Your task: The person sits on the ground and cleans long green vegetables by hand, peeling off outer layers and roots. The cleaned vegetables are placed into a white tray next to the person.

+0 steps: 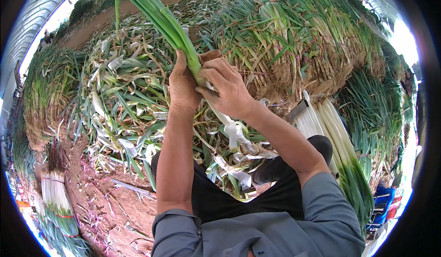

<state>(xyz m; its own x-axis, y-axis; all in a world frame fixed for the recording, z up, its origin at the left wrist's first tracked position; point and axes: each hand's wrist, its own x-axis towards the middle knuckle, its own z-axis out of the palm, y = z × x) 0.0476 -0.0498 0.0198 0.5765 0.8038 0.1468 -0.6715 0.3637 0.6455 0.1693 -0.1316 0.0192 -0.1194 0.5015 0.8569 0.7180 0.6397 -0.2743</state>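
Observation:
A long green leek or Welsh onion (172, 26) slants across the space before me, leaves up and to the left. My left hand (184, 83) is wrapped around it where the leaves meet the stalk. Just to the right, my right hand (225, 86) pinches the stalk with thumb and fingers. Below my hands the pale stalk runs down to a loose, peeled white layer (234, 133) that hangs at its lower end. The root end is hard to make out among the scraps.
Stripped leaves and skins (134, 88) pile up before me. Untrimmed bundles with roots (286, 43) stand behind at right. Cleaned stalks (330, 126) lie on a metal-edged rack (299, 110) by my right knee. Tied bundles (55, 191) lie at left on bare soil (113, 208).

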